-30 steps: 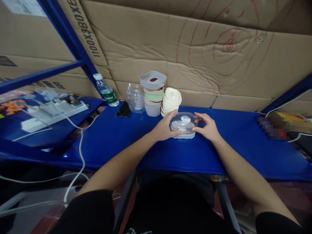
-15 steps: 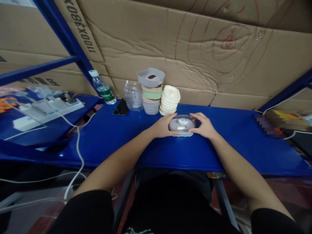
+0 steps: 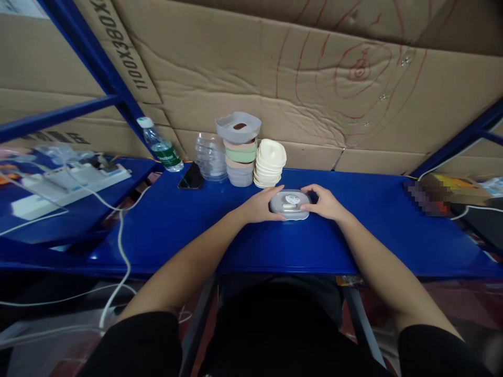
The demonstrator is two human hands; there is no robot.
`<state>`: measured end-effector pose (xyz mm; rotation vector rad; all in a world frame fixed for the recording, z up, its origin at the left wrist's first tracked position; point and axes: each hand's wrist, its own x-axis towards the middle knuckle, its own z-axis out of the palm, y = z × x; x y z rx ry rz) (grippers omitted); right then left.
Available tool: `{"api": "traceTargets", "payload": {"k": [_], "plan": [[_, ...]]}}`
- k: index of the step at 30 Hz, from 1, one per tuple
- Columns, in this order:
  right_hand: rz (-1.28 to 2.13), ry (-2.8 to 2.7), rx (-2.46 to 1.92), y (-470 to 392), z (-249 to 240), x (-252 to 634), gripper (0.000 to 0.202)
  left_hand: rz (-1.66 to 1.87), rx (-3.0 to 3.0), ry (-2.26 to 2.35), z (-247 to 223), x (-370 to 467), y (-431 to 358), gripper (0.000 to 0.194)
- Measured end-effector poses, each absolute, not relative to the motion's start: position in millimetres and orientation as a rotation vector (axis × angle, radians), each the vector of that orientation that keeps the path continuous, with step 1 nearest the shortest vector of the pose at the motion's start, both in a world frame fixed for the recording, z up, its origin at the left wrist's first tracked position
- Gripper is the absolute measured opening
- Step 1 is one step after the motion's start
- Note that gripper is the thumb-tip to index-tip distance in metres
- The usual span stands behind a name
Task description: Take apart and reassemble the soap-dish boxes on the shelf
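Observation:
My left hand and my right hand grip opposite sides of a small rounded plastic container on the blue table. A clear piece with a round white sticker covers its greyish part, and a wavy rim shows along the near edge. Thumbs lie along the near side, with the other fingers curved around the far side. Just behind my left hand stands a stack of cream bowls. Beside it rises a stack of grey, green and pink pieces, topped by a grey wavy-rimmed piece.
Nested clear plastic bowls stand left of the stacks. Farther left are a black phone and a water bottle. A white power strip with cables lies at the left. Cardboard backs the table.
The clear piece seems to sit slightly lower on the container. Both hands keep hold of its sides. The whole view has shifted a little.

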<state>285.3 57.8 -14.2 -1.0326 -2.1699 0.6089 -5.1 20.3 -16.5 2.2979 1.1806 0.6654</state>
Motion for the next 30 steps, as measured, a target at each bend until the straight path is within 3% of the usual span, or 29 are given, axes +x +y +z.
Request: {"api": "traceTargets", "payload": {"k": [6, 11, 22, 30], "plan": [[0.695, -2.200, -0.992, 56, -16, 285, 0.082, 0.681, 2.250, 1.184, -15, -5, 21, 0.119], [0.677, -2.266, -0.919, 52, -13, 281, 0.068, 0.692, 2.236, 1.202, -16, -5, 22, 0.124], [0.591, -2.300, -1.068, 51, -6, 288, 0.078, 0.703, 2.330, 1.175, -20, -5, 22, 0.099], [0.443, -2.341, -1.103, 49, -2, 288, 0.070, 0.623, 2.413, 1.263, -27, -8, 28, 0.085]]}}
